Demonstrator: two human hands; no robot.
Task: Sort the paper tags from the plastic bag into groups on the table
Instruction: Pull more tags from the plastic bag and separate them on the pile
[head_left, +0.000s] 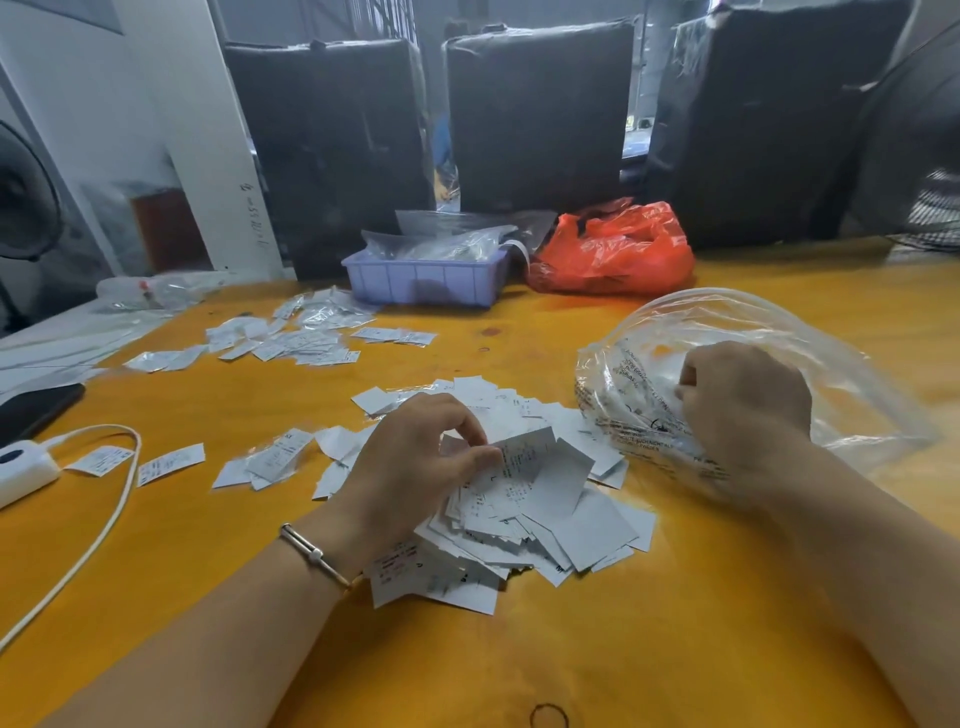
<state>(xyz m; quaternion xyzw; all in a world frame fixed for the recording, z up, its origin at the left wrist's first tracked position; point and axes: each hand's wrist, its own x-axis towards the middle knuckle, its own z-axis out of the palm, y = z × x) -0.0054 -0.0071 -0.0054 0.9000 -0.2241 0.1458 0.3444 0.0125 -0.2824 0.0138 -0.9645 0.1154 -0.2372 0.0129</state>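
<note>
A loose heap of white paper tags (524, 514) lies on the yellow table (675, 623) in front of me. My left hand (415, 457) rests over the heap and pinches one printed tag (524, 452) between thumb and fingers. To the right lies a clear plastic bag (753, 332) with black print. My right hand (743, 400) is inside its mouth, fingers curled round the bag's film and some tags within. Smaller groups of tags (291, 340) lie further back on the left, and a few single tags (171, 462) sit near the left edge.
A purple tray (423, 283) with clear bags stands at the back, an orange plastic bag (618, 249) beside it. A white cable (111, 514) and white device (21, 470) lie at the left, next to a black phone (34, 408). Black wrapped blocks (540, 114) line the far edge.
</note>
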